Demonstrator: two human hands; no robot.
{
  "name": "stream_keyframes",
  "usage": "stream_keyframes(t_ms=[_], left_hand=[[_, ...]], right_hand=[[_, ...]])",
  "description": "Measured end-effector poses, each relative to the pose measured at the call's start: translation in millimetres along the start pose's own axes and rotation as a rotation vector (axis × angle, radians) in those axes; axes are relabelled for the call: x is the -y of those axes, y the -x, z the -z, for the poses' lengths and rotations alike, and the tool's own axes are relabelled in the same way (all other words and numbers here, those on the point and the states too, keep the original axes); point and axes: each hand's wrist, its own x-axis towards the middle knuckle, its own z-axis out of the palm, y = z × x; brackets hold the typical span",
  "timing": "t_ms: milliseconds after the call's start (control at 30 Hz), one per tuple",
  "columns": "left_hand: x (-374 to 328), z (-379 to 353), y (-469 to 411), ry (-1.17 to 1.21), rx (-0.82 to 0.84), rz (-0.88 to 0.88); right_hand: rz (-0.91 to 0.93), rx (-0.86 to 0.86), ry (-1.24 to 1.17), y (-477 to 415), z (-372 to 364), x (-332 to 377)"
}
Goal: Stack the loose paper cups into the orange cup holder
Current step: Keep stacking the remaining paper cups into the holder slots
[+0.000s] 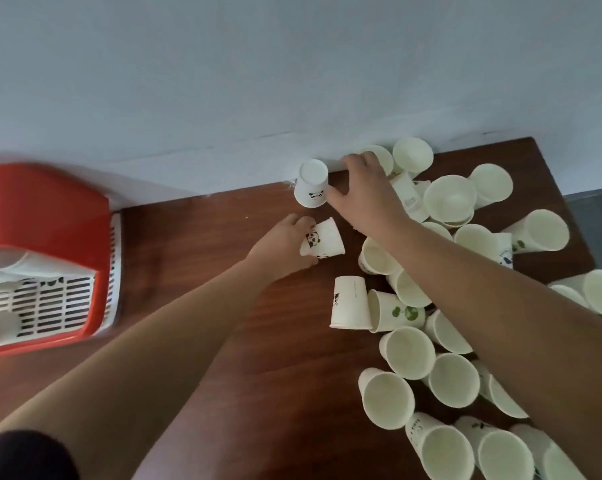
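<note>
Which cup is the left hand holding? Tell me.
The panda-print cup lying on its side left of the pile; the left hand grips its narrow end.

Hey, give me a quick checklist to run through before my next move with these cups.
1. Grip: left hand holds the panda cup: ok.
2. Grip: right hand round the upside-down cup: not ok, only beside it.
3. The orange cup holder in view at left: ok.
4. Room left in the holder: cannot tell, blurred.
5. More loose cups on the table: ok, many at right.
</note>
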Motion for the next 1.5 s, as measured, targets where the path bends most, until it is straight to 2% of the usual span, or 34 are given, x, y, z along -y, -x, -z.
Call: stream_keyframes(t_ms=[133, 200, 267, 367, 433, 533, 600, 767, 900, 1033, 1200, 1333, 1500], left_hand=[[48, 17, 48, 0.248, -0.057, 0.162], [67, 31, 74, 0.489, -0.093, 0.253], [76, 45, 101, 0.729, -0.129, 0.272], [78, 64, 137, 0.952, -0.161, 0.230], [81, 70, 155, 1.044, -0.196, 0.195], [87, 77, 182, 1.121, -0.296, 0.250], [91, 82, 204, 1.163, -0.363, 0.278], [114, 108, 273, 1.151, -0.460, 0.274], [150, 132, 338, 1.105, -0.579, 0.313], [200, 157, 392, 0.978, -0.706, 0.410], [257, 174, 424, 0.787, -0.829, 0.520], [286, 180, 419, 0.646, -0.797, 0.545], [313, 170, 411, 0.537, -0.759, 0.495]], right_hand=[[-0.001, 0.086, 0.047, -32, -22, 19], [-0.002, 0.118, 0.118, -42, -35, 28], [0.036, 0.130, 0.185, -43, -47, 35], [0.095, 0.129, 0.233, -34, -56, 46], [0.083, 0.111, 0.073, -24, -56, 65], [-0.008, 0.095, -0.325, -4, -47, 109], [-0.105, 0.143, -0.515, 12, -44, 135], [-0.325, 0.329, -0.993, 58, -55, 199], [-0.362, 0.570, -1.179, 103, -74, 254], [-0.418, 0.684, -1.339, 134, -94, 309], [-0.363, 0.759, -1.313, 160, -118, 367], [-0.343, 0.709, -1.270, 167, -134, 397], [-0.344, 0.671, -1.213, 172, -147, 413]])
